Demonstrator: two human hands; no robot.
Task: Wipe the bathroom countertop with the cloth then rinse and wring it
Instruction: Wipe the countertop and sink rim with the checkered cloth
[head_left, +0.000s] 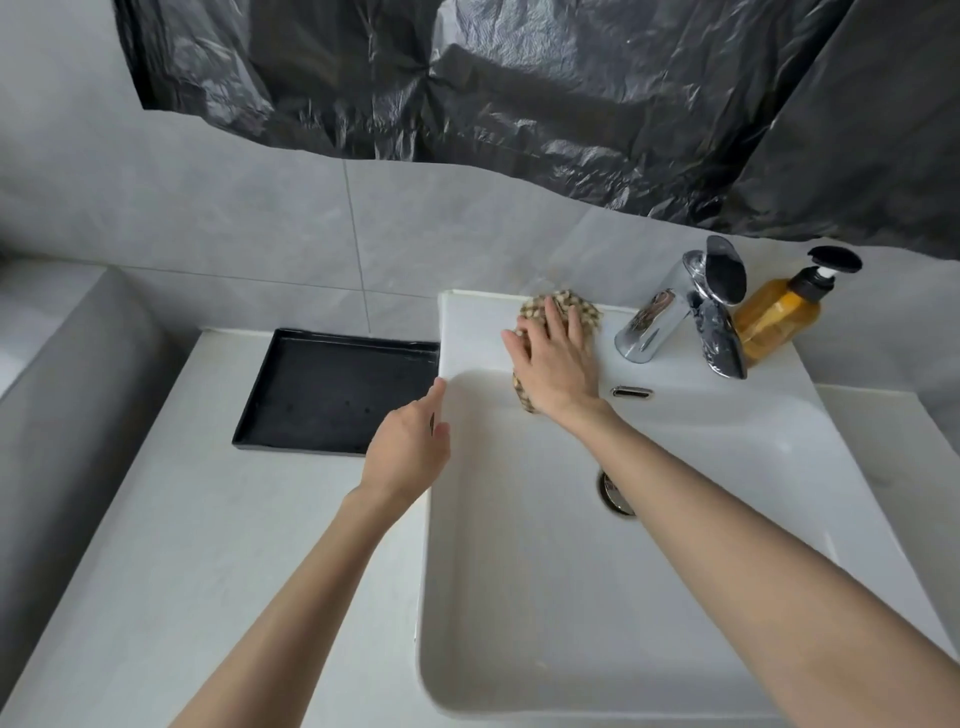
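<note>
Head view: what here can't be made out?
All in the head view:
Cloth: mostly under the right hand; its size and fold are hidden.
Drain: half covered by the right forearm.
Soap bottle: partly behind the faucet.
Black plastic sheet: hides whatever is behind it.

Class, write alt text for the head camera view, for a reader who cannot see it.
A person's right hand presses a checked cloth flat on the sink ledge beside the tap; the left hand rests at the sink's left rim.
</note>
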